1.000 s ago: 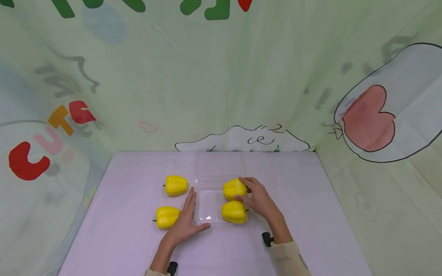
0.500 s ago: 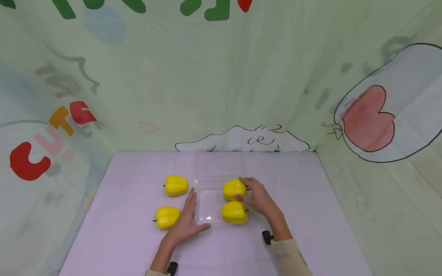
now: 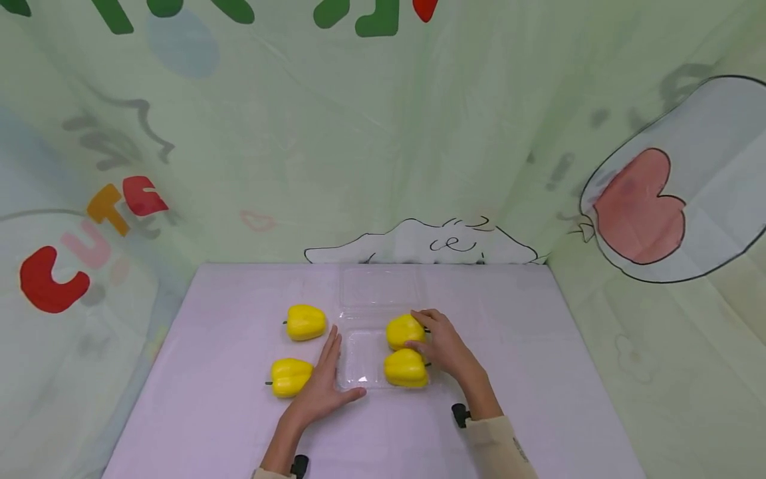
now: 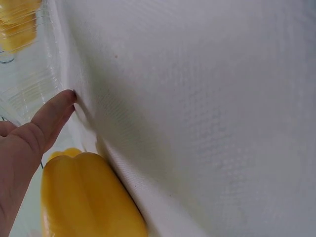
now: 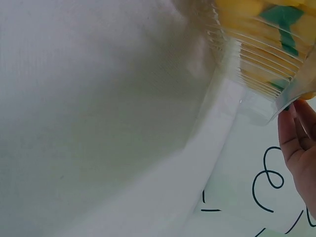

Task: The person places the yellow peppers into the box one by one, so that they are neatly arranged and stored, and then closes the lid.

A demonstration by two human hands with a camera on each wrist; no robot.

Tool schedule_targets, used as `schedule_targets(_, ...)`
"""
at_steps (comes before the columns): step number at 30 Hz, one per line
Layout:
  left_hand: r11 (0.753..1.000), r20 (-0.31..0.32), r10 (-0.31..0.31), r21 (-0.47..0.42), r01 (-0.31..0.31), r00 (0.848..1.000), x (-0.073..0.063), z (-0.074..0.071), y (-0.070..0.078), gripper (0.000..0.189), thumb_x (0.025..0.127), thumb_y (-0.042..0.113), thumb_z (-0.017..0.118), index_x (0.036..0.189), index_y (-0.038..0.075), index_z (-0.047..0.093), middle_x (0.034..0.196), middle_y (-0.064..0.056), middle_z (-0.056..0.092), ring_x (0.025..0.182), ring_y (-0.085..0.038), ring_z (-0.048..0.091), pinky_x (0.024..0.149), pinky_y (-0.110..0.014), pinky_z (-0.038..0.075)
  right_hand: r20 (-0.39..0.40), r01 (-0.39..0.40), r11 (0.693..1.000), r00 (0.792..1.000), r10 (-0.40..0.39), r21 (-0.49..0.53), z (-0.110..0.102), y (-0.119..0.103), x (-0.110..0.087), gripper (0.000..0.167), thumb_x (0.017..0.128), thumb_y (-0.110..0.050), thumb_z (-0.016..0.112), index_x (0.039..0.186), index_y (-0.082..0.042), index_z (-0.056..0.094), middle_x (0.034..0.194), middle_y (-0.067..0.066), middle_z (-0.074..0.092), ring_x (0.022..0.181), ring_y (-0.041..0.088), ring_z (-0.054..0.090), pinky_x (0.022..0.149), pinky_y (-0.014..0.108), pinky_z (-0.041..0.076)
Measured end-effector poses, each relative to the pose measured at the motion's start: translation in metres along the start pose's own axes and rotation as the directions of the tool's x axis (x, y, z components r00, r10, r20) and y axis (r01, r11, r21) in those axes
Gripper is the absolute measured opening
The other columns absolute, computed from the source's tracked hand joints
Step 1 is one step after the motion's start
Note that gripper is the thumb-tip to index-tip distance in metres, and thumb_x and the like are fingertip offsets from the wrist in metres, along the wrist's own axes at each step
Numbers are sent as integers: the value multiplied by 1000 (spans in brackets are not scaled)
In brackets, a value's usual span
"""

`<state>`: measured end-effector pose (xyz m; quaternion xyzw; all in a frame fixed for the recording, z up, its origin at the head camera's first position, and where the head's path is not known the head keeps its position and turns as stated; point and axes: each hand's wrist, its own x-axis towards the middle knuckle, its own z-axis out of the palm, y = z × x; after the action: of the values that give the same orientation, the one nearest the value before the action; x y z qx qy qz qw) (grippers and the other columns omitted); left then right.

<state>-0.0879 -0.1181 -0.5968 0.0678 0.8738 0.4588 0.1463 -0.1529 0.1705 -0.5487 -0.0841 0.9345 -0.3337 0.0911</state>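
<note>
My right hand (image 3: 444, 342) holds a yellow bell pepper (image 3: 403, 331) by its stem end, in the right half of a clear plastic clamshell container (image 3: 360, 356). Right in front of it, a second yellow bell pepper (image 3: 405, 368) lies in the same container, green stem to the right. My left hand (image 3: 321, 388) rests with straight fingers and spread thumb along the container's left front corner. In the left wrist view, a bell pepper (image 4: 89, 197) sits just under the left hand. The right wrist view shows fingers (image 5: 291, 131) at the ribbed container wall.
Two more yellow bell peppers lie left of the container, one farther back (image 3: 306, 322) and one nearer (image 3: 290, 378), partly behind the left hand. The clear lid (image 3: 381, 287) lies folded back. A printed cloth (image 3: 383, 146) hangs behind the white table (image 3: 509, 313).
The right hand has shifted slightly toward me, and the farther bell pepper in the container has come a little nearer with it. My left hand stays in place.
</note>
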Motion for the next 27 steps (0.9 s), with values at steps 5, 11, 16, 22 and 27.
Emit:
schedule_targets(5,1000,4,-8,2,8,1000,0,1,2,125,84,47,87,172,17,4,180,11,-13,169,-31,11,133,-59,26,-20,-9,1000,1000,9,12,3,1,-1,71,93,-25,82,156,-11,53,154,17,53,140,39,54,120,60,48)
schedule_targets(11,1000,5,-8,0,8,1000,0,0,3,124,84,46,87,173,17,4,180,11,-12,168,-31,14,132,-59,28,-41,11,1000,999,-10,15,5,3,-1,71,92,-26,84,154,-10,55,152,17,55,135,38,57,118,58,50)
schedule_targets(16,1000,4,-3,1,3,1000,0,1,1,124,84,46,87,173,17,5,180,11,-12,168,-32,16,131,-58,30,-63,23,999,998,-20,41,6,7,0,71,89,-25,86,153,-11,58,149,15,58,132,36,61,115,57,53)
schedule_targets(22,1000,5,3,-3,-3,1000,0,2,-1,124,84,47,87,172,15,6,180,10,-12,166,-33,22,128,-56,37,-72,16,997,997,-11,78,7,10,2,71,87,-26,88,151,-12,61,147,14,61,133,37,61,115,58,53)
schedule_targets(27,1000,2,9,-7,-9,1000,0,2,-1,124,84,46,87,172,15,7,181,10,-12,166,-33,24,127,-55,39,-89,22,997,996,-16,73,8,11,2,72,86,-27,89,150,-12,61,147,15,61,133,38,61,115,58,53)
